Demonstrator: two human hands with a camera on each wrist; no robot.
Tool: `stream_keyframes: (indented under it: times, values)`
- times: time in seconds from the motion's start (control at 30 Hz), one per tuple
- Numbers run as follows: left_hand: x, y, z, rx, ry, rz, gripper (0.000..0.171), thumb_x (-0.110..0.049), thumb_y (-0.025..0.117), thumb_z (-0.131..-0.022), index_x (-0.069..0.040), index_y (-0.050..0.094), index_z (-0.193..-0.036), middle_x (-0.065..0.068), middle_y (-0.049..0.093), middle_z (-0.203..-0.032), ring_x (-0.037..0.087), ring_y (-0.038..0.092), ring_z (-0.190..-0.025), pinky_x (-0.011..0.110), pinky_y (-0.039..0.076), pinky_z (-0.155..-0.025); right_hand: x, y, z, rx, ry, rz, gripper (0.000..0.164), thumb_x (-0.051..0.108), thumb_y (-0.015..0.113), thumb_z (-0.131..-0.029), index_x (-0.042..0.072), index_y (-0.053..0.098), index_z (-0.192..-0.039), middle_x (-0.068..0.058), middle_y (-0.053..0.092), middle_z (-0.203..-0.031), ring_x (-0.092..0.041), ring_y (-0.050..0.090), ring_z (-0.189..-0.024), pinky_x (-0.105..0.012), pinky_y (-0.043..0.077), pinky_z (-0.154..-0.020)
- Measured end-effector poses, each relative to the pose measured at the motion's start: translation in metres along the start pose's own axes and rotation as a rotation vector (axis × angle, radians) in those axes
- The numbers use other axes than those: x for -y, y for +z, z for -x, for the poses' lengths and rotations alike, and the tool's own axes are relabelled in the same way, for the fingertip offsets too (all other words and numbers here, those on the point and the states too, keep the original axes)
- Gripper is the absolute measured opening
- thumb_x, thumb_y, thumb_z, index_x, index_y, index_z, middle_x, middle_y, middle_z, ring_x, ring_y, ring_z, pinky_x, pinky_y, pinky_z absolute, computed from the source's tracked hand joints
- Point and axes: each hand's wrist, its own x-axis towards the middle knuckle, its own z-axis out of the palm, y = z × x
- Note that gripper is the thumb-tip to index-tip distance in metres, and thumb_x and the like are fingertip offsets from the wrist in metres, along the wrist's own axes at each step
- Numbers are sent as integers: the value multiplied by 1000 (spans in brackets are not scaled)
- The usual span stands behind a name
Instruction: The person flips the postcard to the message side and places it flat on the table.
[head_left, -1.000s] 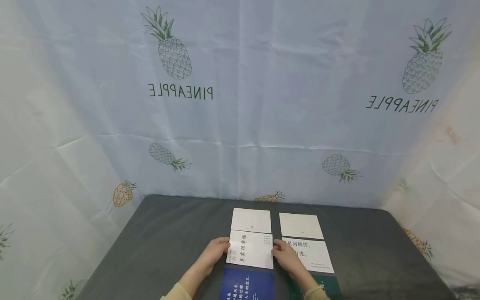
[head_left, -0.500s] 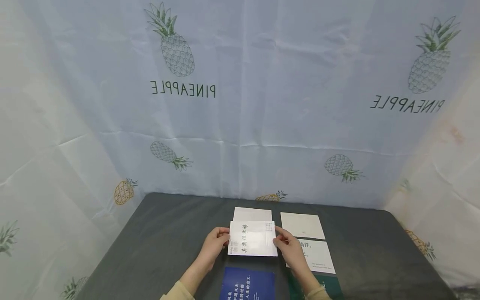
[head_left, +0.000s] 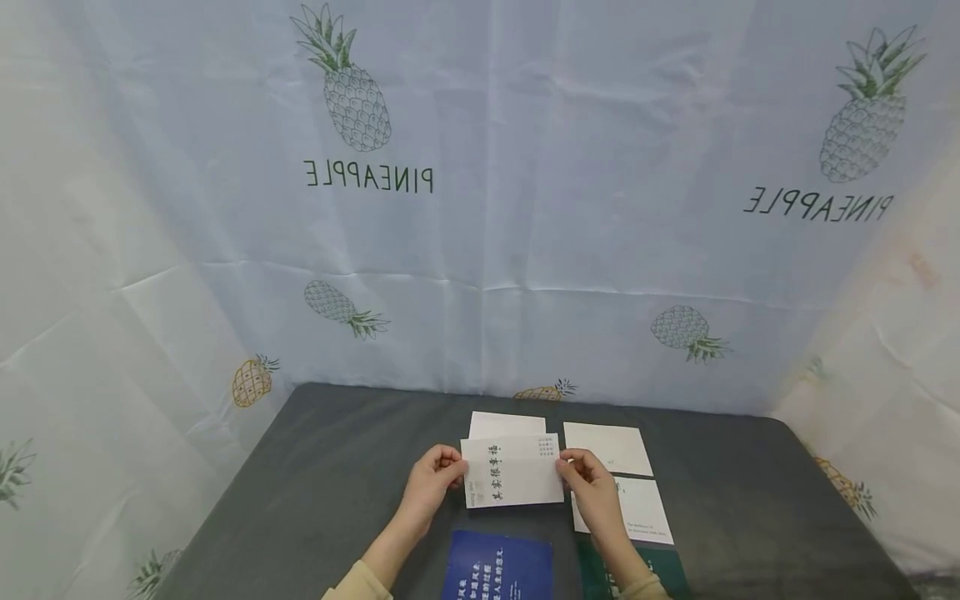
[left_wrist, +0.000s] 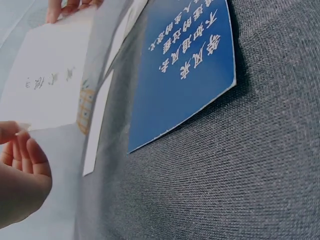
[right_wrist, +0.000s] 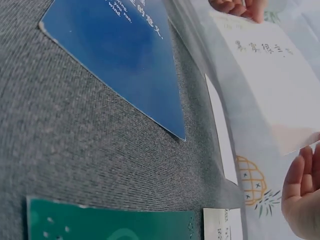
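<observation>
Both hands hold up a white card (head_left: pixel 513 472) printed with dark Chinese characters. By its left edge the left hand (head_left: pixel 431 482) pinches it between thumb and fingers; the right hand (head_left: pixel 591 486) pinches the opposite edge. In the left wrist view, the card (left_wrist: pixel 47 70) is raised above the table, and so is the card (right_wrist: pixel 272 75) in the right wrist view. It partly covers a plain white card (head_left: pixel 506 425) lying behind it. Closer to the person lies a blue card (head_left: pixel 498 567) with white writing.
At right, a cream card (head_left: pixel 606 446), a white printed card (head_left: pixel 647 510) and a green card (head_left: pixel 660 567) lie in a column on the dark grey table (head_left: pixel 360 467). A pineapple-print curtain (head_left: pixel 525 208) stands behind the table.
The printed white card has been lifted off the table, with both hands pinching its sides. It now overlaps the plain card behind it, leaving bare cloth beyond the blue card.
</observation>
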Motion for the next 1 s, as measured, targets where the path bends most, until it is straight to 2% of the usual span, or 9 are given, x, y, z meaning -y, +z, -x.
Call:
stream_keyframes:
  times: [0.13,0.27,0.37,0.5,0.6,0.7,0.77,0.87,1.0]
  values:
    - [-2,-2,0,9,17,85,25,-17,60,-90,6,55,-99,-2,57,-75,9,57,-69,26,50,-68,0,0,0,20,-6,-42,26,20,65,-87,3,62,-106,1,62,-87,-3,53,-75,-22,47,-70]
    - [-3,-1,1,44,14,179,28,-17,53,-94,10,54,-101,0,61,-77,11,61,-70,28,53,-70,0,1,0,30,7,-97,22,13,60,-90,-1,60,-107,-2,65,-90,-2,60,-79,-23,51,-76]
    - [-3,-1,2,49,4,190,29,-16,52,-95,12,53,-100,0,61,-77,12,62,-70,28,54,-70,0,4,1,18,26,-126,20,8,55,-92,-4,59,-107,-2,65,-90,-3,62,-78,-21,51,-75]
    - [-1,-2,3,24,-10,130,29,-17,58,-91,11,55,-96,-2,60,-73,11,60,-66,26,52,-68,-1,7,4,-31,27,-158,21,9,52,-92,-6,63,-103,-1,65,-88,-7,61,-75,-21,52,-71]
    - [2,-2,4,2,-11,53,27,-18,63,-88,8,57,-92,-4,59,-69,9,57,-63,28,51,-68,-4,9,6,-69,3,-161,23,16,59,-89,-4,67,-95,0,66,-80,-8,59,-70,-22,52,-66]
    - [5,-3,4,-1,0,-13,27,-19,66,-85,5,58,-97,-5,59,-67,8,54,-63,30,49,-67,-8,10,6,-88,-5,-107,25,22,66,-85,-2,69,-90,2,66,-74,-7,57,-67,-23,50,-62]
    - [7,-3,3,5,6,-44,29,-18,66,-85,2,58,-104,-4,59,-68,9,52,-64,30,47,-66,-9,11,5,-82,12,-57,26,23,69,-82,0,69,-93,2,67,-76,-7,56,-68,-22,48,-62]
    - [11,-5,1,23,18,-84,37,-16,66,-84,1,57,-116,0,62,-71,10,53,-64,29,47,-64,-12,11,3,-36,48,12,33,20,70,-82,1,64,-108,-2,68,-81,-8,55,-71,-22,46,-64]
    - [4,-6,6,53,31,-144,39,-9,64,-84,7,57,-119,10,64,-74,11,52,-61,29,47,-60,-16,11,3,21,59,112,43,19,68,-82,2,59,-121,-4,67,-83,-9,50,-68,-21,40,-60]
